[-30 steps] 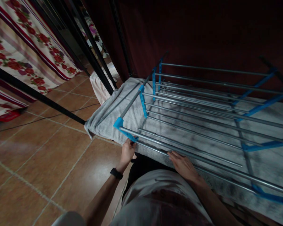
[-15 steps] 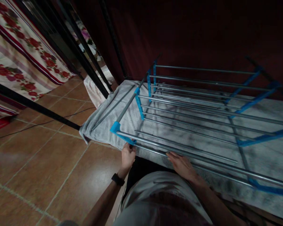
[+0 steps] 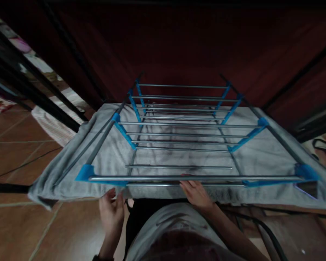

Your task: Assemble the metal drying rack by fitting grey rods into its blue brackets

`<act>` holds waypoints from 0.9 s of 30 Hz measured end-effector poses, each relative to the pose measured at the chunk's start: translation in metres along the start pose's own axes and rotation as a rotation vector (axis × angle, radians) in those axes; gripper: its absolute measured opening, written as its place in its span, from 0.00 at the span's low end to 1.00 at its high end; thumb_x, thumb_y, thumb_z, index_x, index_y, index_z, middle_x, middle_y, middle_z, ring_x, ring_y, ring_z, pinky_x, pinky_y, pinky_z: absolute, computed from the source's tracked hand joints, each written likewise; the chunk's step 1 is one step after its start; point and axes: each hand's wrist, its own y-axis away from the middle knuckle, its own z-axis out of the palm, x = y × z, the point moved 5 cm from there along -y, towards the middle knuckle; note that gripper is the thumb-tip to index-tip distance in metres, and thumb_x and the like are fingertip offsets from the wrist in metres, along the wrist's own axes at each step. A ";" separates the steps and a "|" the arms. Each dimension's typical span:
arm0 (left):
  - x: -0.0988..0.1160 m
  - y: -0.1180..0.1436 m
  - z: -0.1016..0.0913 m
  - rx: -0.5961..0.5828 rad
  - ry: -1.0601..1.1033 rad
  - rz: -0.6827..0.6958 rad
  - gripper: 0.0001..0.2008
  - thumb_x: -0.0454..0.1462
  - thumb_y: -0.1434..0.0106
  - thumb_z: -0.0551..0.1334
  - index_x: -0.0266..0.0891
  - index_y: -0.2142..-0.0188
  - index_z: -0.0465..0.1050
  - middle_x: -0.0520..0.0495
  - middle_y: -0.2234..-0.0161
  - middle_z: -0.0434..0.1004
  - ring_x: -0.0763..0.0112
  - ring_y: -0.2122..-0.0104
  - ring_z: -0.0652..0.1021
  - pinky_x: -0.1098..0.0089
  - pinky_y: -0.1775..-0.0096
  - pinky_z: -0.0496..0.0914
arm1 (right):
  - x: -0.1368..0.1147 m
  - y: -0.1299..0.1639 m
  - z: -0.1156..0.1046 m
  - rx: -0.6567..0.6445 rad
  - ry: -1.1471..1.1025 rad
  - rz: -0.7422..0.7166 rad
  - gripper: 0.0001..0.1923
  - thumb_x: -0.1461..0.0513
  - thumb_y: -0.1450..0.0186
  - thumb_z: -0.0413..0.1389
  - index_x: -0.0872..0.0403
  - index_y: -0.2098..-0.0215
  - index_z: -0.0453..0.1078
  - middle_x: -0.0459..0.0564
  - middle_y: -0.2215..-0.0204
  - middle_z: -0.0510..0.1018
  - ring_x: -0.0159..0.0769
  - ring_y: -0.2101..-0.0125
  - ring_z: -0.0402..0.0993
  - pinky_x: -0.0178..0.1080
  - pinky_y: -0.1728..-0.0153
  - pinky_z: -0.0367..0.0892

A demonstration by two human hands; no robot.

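Note:
A rack of metal rods and blue plastic brackets, looking like a shoe rack (image 3: 190,125), lies on its side across a grey cloth. My right hand (image 3: 197,194) has its fingers over the lower front rod (image 3: 154,184), near its middle. The thumb of that hand is hidden. Just below the front-left blue bracket (image 3: 107,181), my left hand (image 3: 112,210) is raised with thumb and fingers apart, holding nothing that shows. One separate metal rod (image 3: 176,167) rests on the cloth inside the frame, its ends not joined to any bracket.
The grey cloth (image 3: 81,185) covers a low surface against a dark red panel (image 3: 179,47). A phone-like dark object (image 3: 307,189) lies under the front-right corner. Black poles (image 3: 54,99) and a striped cloth (image 3: 57,117) stand left, above tiled floor (image 3: 16,228). A dark cable-like strip (image 3: 268,232) curves lower right.
The view has swung right, bringing the rack's right end into sight. My left hand has come off the front-left bracket and opened. My right hand stays on the lower front rod.

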 end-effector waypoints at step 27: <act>0.140 -0.021 0.167 -0.747 -0.157 0.798 0.19 0.33 0.30 0.49 0.41 0.50 0.77 0.42 0.51 0.79 0.59 0.50 0.78 0.57 0.45 0.71 | 0.162 0.112 -0.170 1.339 -0.461 0.773 0.12 0.54 0.46 0.58 0.53 0.69 0.69 0.42 0.73 0.70 0.33 0.69 0.63 0.38 0.64 0.60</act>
